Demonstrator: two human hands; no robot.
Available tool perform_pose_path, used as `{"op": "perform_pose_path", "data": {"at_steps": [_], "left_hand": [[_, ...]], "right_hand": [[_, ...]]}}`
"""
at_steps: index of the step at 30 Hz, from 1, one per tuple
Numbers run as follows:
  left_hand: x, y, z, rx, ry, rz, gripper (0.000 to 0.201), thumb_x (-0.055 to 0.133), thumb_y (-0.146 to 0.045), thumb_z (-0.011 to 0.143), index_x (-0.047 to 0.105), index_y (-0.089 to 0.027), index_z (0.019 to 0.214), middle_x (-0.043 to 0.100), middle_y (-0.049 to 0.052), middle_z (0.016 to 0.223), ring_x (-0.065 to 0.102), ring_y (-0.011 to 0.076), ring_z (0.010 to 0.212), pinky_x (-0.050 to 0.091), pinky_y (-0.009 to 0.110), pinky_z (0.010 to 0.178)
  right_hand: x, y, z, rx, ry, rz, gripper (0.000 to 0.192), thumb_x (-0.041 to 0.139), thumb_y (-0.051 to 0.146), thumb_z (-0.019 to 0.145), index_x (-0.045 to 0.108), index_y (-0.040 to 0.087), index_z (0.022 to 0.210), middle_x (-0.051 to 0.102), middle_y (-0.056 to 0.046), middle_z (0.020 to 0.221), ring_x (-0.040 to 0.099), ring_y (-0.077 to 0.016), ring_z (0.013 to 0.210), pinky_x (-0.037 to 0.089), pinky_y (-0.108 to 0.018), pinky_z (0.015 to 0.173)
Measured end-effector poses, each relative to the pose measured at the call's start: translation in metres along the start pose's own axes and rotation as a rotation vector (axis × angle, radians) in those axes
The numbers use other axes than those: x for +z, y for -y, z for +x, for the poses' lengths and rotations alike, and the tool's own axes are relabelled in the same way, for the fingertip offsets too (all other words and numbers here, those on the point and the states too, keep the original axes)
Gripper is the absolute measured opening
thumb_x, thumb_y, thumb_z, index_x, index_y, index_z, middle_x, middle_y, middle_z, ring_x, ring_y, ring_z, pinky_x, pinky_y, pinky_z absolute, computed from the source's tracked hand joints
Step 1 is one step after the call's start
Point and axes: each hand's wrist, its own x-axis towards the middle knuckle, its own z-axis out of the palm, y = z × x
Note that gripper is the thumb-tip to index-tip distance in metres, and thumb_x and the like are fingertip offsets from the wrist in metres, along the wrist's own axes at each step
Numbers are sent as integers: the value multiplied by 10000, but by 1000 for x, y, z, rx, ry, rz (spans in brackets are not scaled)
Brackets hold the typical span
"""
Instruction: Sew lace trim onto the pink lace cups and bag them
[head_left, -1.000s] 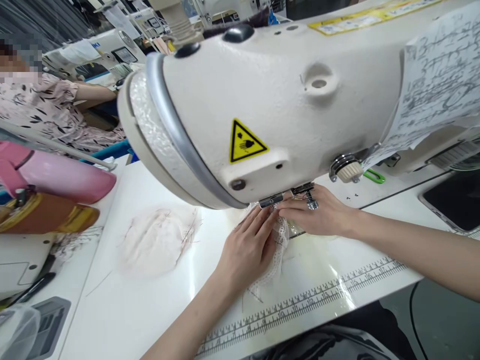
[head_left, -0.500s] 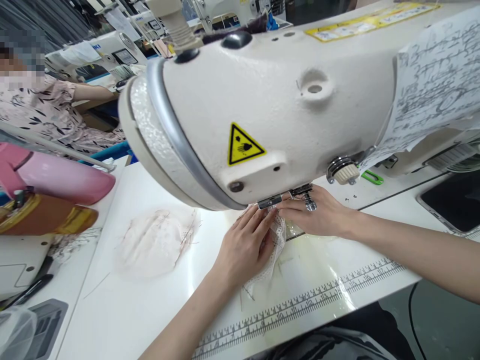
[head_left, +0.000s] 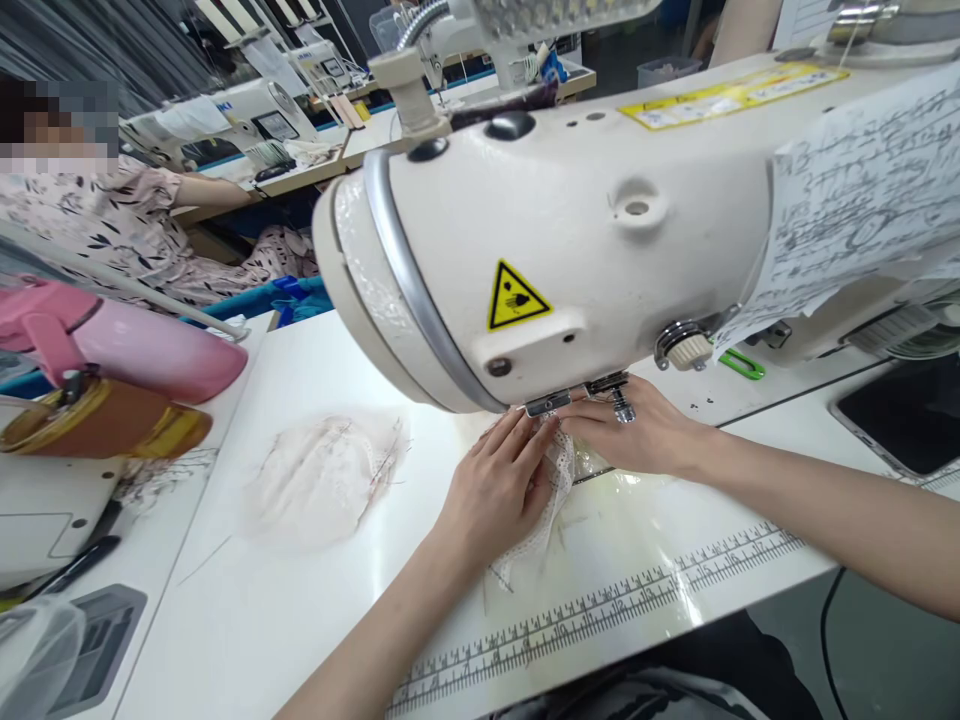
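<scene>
Barely shifted since before, left hand (head_left: 499, 490) and right hand (head_left: 637, 432) press flat, fingers extended, on lace trim (head_left: 553, 485) beneath the sewing machine (head_left: 570, 240).

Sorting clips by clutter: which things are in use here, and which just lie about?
In use: left hand and right hand pressing the lace strip flat under the sewing machine.

Lying about: lace pile, pink bottle, phone, green clip.
</scene>
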Motion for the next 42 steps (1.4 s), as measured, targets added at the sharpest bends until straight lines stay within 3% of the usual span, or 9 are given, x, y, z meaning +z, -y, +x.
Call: {"op": "perform_pose_path", "data": {"at_steps": [6, 18, 23, 26, 28, 32, 36, 39, 42], "left_hand": [[-2, -1, 1, -7, -5, 12, 452, 457, -197, 867, 528, -91, 1301, 557, 143, 1308, 474, 287, 1264, 464, 455, 1037], [-9, -5, 6, 53, -27, 122, 454, 474, -203, 871, 511, -104, 1312, 561, 120, 1313, 501, 275, 1238, 439, 460, 1034], [-37, -9, 2, 144, -101, 165, 318, 532, -306, 886, 626, -132, 1134, 673, 81, 1139, 612, 251, 1040, 490, 397, 828], [-53, -7, -16, 322, -86, 133, 565, 462, -588, 871, 635, -106, 1108, 691, 103, 1079, 626, 256, 915, 472, 376, 653], [-56, -8, -33, 388, -48, 167, 615, 458, -613, 859, 619, -90, 1140, 679, 114, 1109, 623, 252, 890, 459, 355, 592], [-57, -18, -58, 193, -53, 181, 294, 485, -111, 867, 592, -115, 1140, 660, 92, 1147, 617, 211, 972, 494, 276, 644], [-73, -23, -49, -171, -17, -10, 229, 403, -132, 932, 542, -152, 1113, 653, 75, 1119, 647, 142, 903, 497, 206, 625], [-84, -15, -26, -108, 43, 43, 189, 392, -227, 957, 546, -161, 1044, 669, 31, 842, 609, 140, 638, 432, 245, 502], [-75, -5, -5, 50, 101, 83, 189, 493, -318, 914, 570, -155, 971, 622, 36, 747, 576, 187, 669, 444, 305, 585]], "right_hand": [[1, 0, -3, 14, 70, -28, 240, 431, 21, 792, 626, 161, 798, 696, -17, 900, 624, -171, 780, 443, -343, 801], [0, 2, -1, 26, -31, -44, 214, 479, 41, 790, 640, 180, 767, 692, 17, 826, 571, -144, 713, 396, -299, 746], [-2, 3, -4, 9, 33, -36, 210, 474, 34, 773, 631, 169, 803, 675, 18, 861, 508, -130, 667, 377, -286, 695], [-3, 4, -5, 2, 84, -52, 237, 439, 13, 770, 623, 156, 815, 661, -5, 862, 483, -128, 647, 365, -285, 685], [-3, 4, -6, -12, 97, -20, 277, 417, -10, 755, 625, 158, 825, 655, -8, 881, 497, -134, 683, 361, -285, 688], [-4, 4, -7, -21, 122, 118, 319, 418, 16, 744, 640, 173, 910, 646, -12, 939, 534, -158, 814, 363, -302, 730], [-4, 7, -7, -2, 99, 147, 209, 470, 135, 821, 659, 184, 897, 652, -5, 913, 542, -160, 850, 364, -320, 776], [-5, 8, -6, -59, 18, 88, 239, 449, 116, 882, 668, 193, 826, 666, 18, 839, 548, -137, 831, 365, -300, 755], [-6, 8, -4, -76, -19, 59, 260, 447, 106, 906, 664, 206, 803, 679, 37, 815, 556, -115, 783, 368, -285, 723]]}}
